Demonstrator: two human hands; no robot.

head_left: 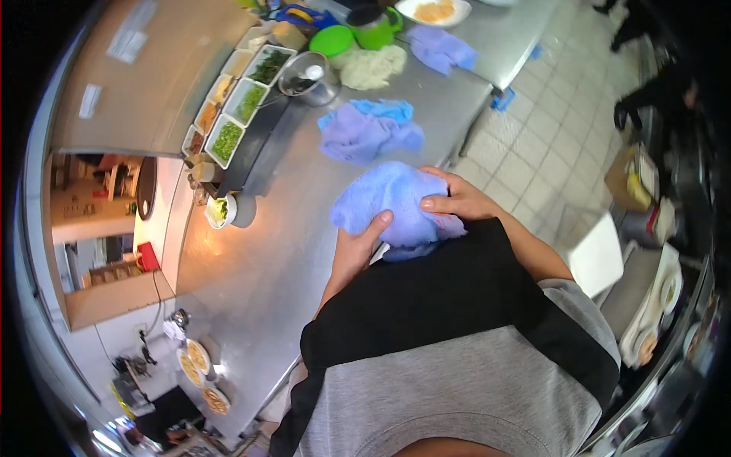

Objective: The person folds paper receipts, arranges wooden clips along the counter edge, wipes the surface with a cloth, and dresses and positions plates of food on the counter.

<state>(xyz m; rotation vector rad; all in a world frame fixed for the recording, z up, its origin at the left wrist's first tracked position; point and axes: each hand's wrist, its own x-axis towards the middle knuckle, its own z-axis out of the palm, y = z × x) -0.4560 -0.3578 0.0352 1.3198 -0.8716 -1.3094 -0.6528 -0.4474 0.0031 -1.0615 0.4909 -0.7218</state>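
Steel counter (259,297). Blue-purple cloth (388,196), held near the counter's edge, clamped in left hand (359,242) and right hand (464,199). Metal bowl (324,96), contents unclear. White tub (216,161), chopped greens (227,142). White cup (230,207), leafy pieces (219,209).

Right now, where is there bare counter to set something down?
The widest bare stretch of counter lies between the white bowl, the plated food and the left hand. A narrower strip separates the herb trays from the crumpled cloths. It's crowded toward the top, around the green pitcher and pale cloth.
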